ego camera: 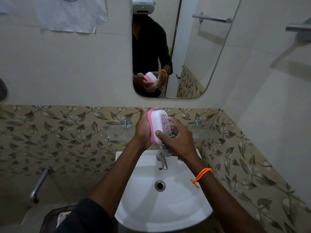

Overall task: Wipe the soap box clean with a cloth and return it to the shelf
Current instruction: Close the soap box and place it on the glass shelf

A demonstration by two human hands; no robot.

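Over sink (176, 207), closed soap box (159, 126), cloth (170, 134).

We are reaching both bare forearms forward and up. Our left hand (143, 130) is curling around the soap box (158, 126), fingers behind it. Our right hand (176, 140) is gripping the cloth (168, 148), thumb pressing the box's front.
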